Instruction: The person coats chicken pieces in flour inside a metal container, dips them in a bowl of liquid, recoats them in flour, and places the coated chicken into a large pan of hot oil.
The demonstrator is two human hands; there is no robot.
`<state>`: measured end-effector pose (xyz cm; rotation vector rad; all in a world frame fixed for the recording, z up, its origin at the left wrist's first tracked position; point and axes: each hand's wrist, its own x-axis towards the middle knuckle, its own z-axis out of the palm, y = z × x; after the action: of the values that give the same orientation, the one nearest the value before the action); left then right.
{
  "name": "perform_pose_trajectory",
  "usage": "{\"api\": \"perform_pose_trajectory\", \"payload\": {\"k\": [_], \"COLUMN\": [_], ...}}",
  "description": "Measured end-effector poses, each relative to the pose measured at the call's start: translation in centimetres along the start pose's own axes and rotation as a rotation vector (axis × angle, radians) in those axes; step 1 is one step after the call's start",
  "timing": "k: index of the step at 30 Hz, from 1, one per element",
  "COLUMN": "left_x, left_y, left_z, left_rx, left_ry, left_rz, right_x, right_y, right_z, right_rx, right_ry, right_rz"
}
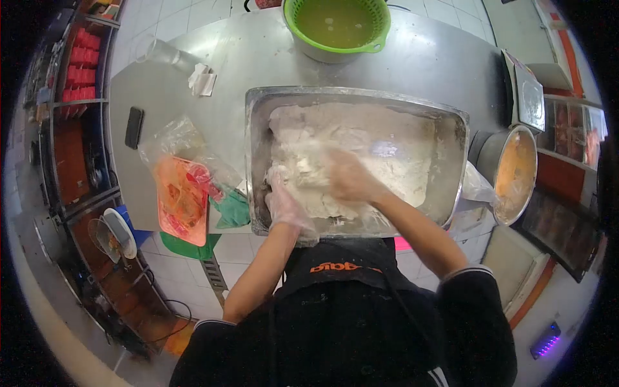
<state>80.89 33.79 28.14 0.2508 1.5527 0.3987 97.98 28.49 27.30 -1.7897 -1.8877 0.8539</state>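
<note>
here, powder (393, 174) lies beside the gloved left hand (287, 203) and beneath the blurred right hand (351, 179); whether either grips any, i cannot tell. around both, the raised sides of the tray (354, 91) probably keep spills in.

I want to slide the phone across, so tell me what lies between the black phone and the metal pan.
In the head view, a crumpled clear plastic bag lies between the black phone and the metal pan.
</note>
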Motion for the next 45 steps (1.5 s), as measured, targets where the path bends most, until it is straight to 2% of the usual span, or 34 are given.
{"api": "perform_pose_trajectory", "payload": {"k": [1,3,5,6,8,9,10,11,12,13,16,17,19,20,21,23,25,26,27,28,29,30,31,33,34,35,36,37,39,40,41,42,44,45], "left_x": [0.9,-1.6,0.8,2.8,1.6,1.7,1.9,1.3,0.4,-2.1,-1.6,-2.2,-4.9,-3.1,0.1,2.6,4.0,4.2,4.5,5.2,6.7,8.1,8.6,5.5,3.7,3.0,2.5,-0.6,-0.9,3.8,7.3,10.7,14.3,12.1], "left_y": [-0.2,1.1,0.9,-0.8,-0.4,-1.0,-1.8,-1.7,-1.6,-0.1,-1.3,-1.1,1.5,1.2,0.1,0.1,2.2,2.6,2.8,3.3,3.0,2.8,3.2,5.1,5.7,6.0,6.4,7.5,6.9,3.9,0.8,-2.3,-6.6,-5.5], "left_z": [-0.2,1.9,2.0,1.3,2.2,2.4,2.5,2.7,2.8,3.5,3.0,2.8,2.4,1.4,0.3,1.0,4.6,5.6,6.6,7.7,7.7,7.7,8.1,8.0,7.5,6.8,6.2,5.7,2.9,0.3,-1.3,-2.9,-4.4,-2.6], "left_rx": [-0.148,-0.052,0.254,0.252,0.085,0.092,-0.018,-0.128,-0.124,0.041,0.085,0.211,0.411,0.415,0.679,0.927,0.877,0.861,0.894,0.919,1.177,1.404,1.373,0.968,0.897,0.926,0.956,0.883,0.804,1.021,1.117,1.192,1.218,0.9], "left_ry": [-0.131,-0.062,-0.015,-0.018,-0.189,-0.192,-0.412,-0.635,-0.644,-0.599,-0.599,-0.511,-0.442,-0.439,-0.385,-0.312,0.315,0.32,0.312,0.31,0.18,0.04,-0.063,-0.246,-0.305,-0.352,-0.403,-0.417,-0.435,-0.358,-0.332,-0.243,-0.033,-0.119], "left_rz": [-0.092,-0.068,-0.013,-0.01,-0.345,-0.344,-0.352,-0.358,-0.355,-0.337,-0.309,-0.188,0.06,0.068,0.459,0.871,0.807,0.835,0.827,0.823,0.878,0.962,0.92,0.556,0.446,0.453,0.446,0.447,0.438,1.012,1.295,1.591,1.006,0.637], "right_x": [-2.1,-7.0,-9.3,-10.8,-13.2,-13.2,-11.8,-11.6,-11.3,-11.5,-11.9,-12.2,-8.5,-8.0,-8.0,-7.5,-5.8,-4.9,-4.1,-3.1,-2.0,-1.1,-0.2,1.9,2.9,4.0,3.5,2.9,0.1,-1.9,-4.0,-5.8,-8.9,-10.0], "right_y": [1.5,2.9,3.5,4.0,4.9,5.5,5.2,5.3,5.3,5.8,8.6,8.7,1.9,2.9,4.6,9.0,15.4,18.5,21.8,22.0,22.0,21.2,20.3,20.7,19.5,18.2,13.7,10.8,8.6,8.8,9.0,9.4,9.8,10.3], "right_z": [-1.3,-3.4,-4.3,-3.2,0.1,0.9,1.5,1.9,2.3,3.0,4.3,3.0,-5.3,-5.6,-6.0,-6.0,-2.8,-0.4,3.6,3.8,4.0,4.1,4.3,5.1,3.6,1.9,-1.6,-4.3,-5.3,-4.4,-3.6,-3.2,-1.4,0.1], "right_rx": [-0.046,-0.11,0.0,-0.003,-0.34,-0.339,0.023,0.202,0.379,0.447,0.416,0.571,1.041,1.045,1.074,1.092,0.62,0.46,0.411,0.256,0.091,0.192,0.304,0.798,0.656,0.517,0.214,0.17,0.083,0.061,0.037,-0.087,-0.218,-0.168], "right_ry": [0.108,0.221,-0.175,-0.17,-0.231,-0.226,-0.175,-0.142,-0.105,-0.028,-0.054,-0.123,0.059,0.061,0.241,0.428,0.301,0.262,0.291,0.297,0.327,0.296,0.241,-0.03,-0.053,-0.063,0.042,-0.265,-0.433,-0.371,-0.308,0.018,0.336,0.23], "right_rz": [-0.016,0.231,1.155,1.154,0.532,0.538,0.625,0.658,0.693,0.511,0.319,0.398,0.826,0.818,0.709,0.583,0.822,0.885,0.754,0.501,0.254,0.072,-0.106,-0.054,-0.146,-0.24,-0.484,-0.207,0.038,0.01,-0.016,-0.09,-0.171,0.274]}}
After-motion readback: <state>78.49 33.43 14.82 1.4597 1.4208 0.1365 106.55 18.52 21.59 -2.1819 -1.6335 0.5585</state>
